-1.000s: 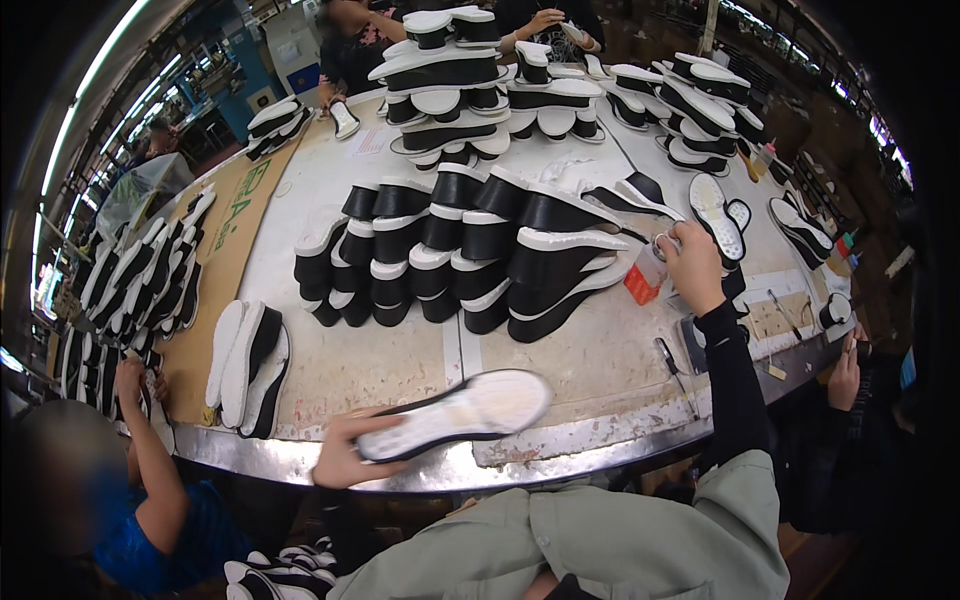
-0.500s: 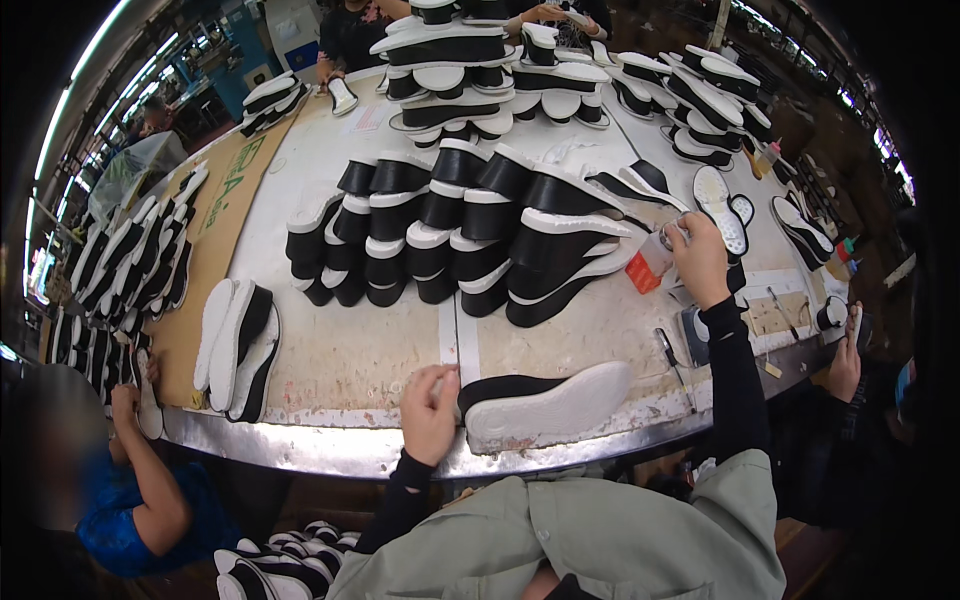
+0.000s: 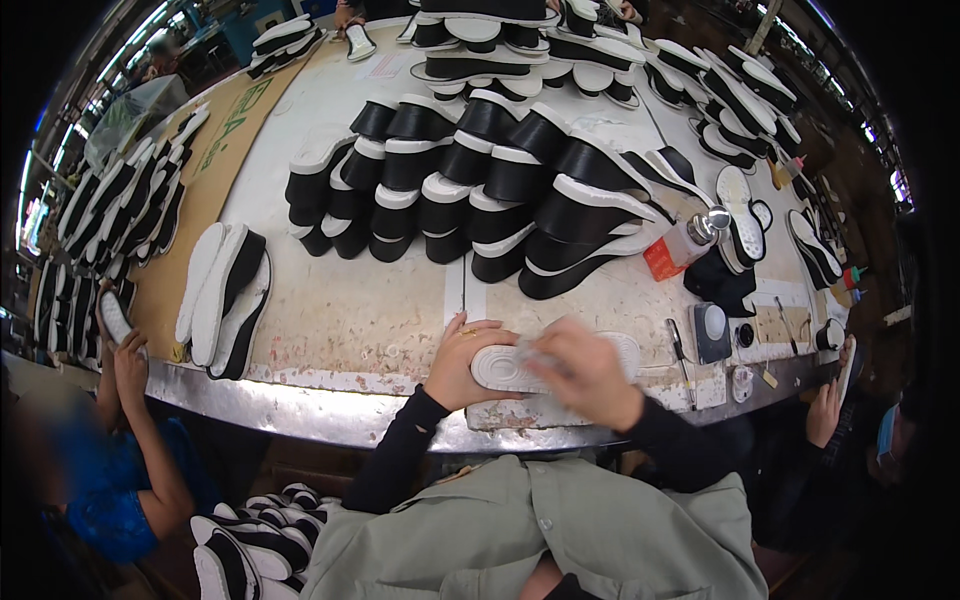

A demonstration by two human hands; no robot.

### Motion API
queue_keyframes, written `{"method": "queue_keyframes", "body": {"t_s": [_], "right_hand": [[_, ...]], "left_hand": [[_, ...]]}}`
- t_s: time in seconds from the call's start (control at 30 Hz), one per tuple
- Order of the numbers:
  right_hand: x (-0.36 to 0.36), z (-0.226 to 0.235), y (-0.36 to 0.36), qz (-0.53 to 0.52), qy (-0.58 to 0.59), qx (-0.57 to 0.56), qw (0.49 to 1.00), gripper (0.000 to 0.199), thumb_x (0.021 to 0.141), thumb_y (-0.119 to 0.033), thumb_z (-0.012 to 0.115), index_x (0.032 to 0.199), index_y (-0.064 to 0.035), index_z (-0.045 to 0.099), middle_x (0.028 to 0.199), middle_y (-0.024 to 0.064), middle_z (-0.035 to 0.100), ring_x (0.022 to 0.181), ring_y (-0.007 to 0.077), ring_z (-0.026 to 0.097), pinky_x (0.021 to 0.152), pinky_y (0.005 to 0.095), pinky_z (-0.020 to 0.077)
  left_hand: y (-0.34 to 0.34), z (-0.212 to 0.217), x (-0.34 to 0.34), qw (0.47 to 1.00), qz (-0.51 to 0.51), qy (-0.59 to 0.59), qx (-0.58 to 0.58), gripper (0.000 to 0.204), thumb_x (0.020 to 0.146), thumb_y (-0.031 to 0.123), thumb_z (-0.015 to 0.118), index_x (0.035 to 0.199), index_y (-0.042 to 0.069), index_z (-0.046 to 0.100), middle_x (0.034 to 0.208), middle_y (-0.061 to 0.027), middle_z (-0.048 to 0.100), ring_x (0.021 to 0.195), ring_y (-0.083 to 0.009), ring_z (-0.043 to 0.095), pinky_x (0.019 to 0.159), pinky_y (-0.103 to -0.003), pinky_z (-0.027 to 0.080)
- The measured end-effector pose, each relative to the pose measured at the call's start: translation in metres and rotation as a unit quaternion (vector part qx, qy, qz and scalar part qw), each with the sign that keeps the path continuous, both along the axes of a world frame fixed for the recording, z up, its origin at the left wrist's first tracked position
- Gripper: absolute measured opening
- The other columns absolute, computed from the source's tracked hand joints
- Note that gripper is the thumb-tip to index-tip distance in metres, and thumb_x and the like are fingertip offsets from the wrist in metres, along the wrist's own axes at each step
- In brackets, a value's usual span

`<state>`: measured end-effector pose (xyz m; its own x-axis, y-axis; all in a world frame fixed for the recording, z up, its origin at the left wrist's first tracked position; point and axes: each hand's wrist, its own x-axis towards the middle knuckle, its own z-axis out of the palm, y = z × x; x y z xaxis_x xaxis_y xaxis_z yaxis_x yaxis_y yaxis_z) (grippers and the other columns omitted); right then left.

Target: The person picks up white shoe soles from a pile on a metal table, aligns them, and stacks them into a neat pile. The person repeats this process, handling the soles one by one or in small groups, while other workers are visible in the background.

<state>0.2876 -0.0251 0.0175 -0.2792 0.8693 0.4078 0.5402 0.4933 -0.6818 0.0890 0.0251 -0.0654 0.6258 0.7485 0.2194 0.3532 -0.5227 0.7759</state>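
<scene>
1. Along the near edge of the tabletop, right of its middle: one shoe sole, white underside up; whether it rests on the surface or sits just above, cannot tell.
2. Left hand: closed about the sole's left end, digits along its far and near sides.
3. Right hand: over the sole's middle, blurred; fingers bunched, what they pinch cannot be told.
4. Hazard, judged: sole slipping over the near edge, should the left hand's hold slacken under the right hand's pressure.
5. Hazard, judged: bottle with red label and metal top, beyond the sole toward the right edge, beside the stacked wedge soles; a careless reach could tip it or upset the stack.
6. Orientation: long axis left to right, roughly parallel to the near edge. Free end toward the tabletop's right edge, angled slightly away from the person. Held end probably the heel.
</scene>
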Motion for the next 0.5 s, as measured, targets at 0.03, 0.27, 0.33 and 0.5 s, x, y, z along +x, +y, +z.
{"method": "queue_keyframes", "body": {"t_s": [0.03, 0.27, 0.33, 0.5], "right_hand": [[-0.016, -0.012, 0.002, -0.003, -0.011, 0.021, 1.0, 0.018, 0.073, -0.005, 0.069, 0.089, -0.0032, 0.061, 0.085, 0.0094, 0.058, 0.072, 0.0259, 0.06, 0.061, 0.0343, 0.0479], [-0.025, -0.036, -0.001, 0.181, -0.099, 0.083, 0.975, 0.034, 0.064, -0.005, 0.072, 0.096, -0.0027, 0.06, 0.087, 0.0103, 0.058, 0.076, 0.0299, 0.06, 0.062, 0.0367, 0.0487], [-0.016, -0.033, 0.008, 0.15, -0.086, 0.093, 0.981, 0.031, 0.065, -0.006, 0.07, 0.094, -0.0034, 0.059, 0.089, 0.0098, 0.058, 0.077, 0.0284, 0.06, 0.065, 0.0364, 0.0482], [-0.034, -0.033, 0.009, 0.093, -0.063, 0.098, 0.989, 0.023, 0.071, -0.005, 0.066, 0.092, -0.0032, 0.058, 0.092, 0.0091, 0.059, 0.08, 0.0276, 0.06, 0.068, 0.036, 0.0482]], "left_hand": [[0.0, -0.003, 0.001, 1.0, 0.003, -0.005, 0.004, 0.067, 0.054, 0.035, 0.087, 0.114, 0.016, 0.062, 0.113, -0.0018, 0.064, 0.117, -0.0231, 0.054, 0.11, -0.053, 0.021], [0.002, -0.012, 0.0, 1.0, -0.003, -0.01, 0.01, 0.061, 0.056, 0.031, 0.084, 0.111, 0.017, 0.063, 0.111, -0.0009, 0.065, 0.112, -0.0186, 0.058, 0.11, -0.053, 0.017], [0.0, -0.004, 0.001, 1.0, -0.001, -0.021, -0.004, 0.06, 0.057, 0.03, 0.083, 0.112, 0.017, 0.062, 0.111, -0.0003, 0.066, 0.111, -0.0185, 0.059, 0.11, -0.053, 0.016], [0.001, -0.016, 0.001, 0.999, 0.004, -0.03, 0.016, 0.059, 0.057, 0.03, 0.083, 0.111, 0.018, 0.062, 0.109, 0.0018, 0.066, 0.109, -0.0176, 0.059, 0.11, -0.052, 0.017]]}}
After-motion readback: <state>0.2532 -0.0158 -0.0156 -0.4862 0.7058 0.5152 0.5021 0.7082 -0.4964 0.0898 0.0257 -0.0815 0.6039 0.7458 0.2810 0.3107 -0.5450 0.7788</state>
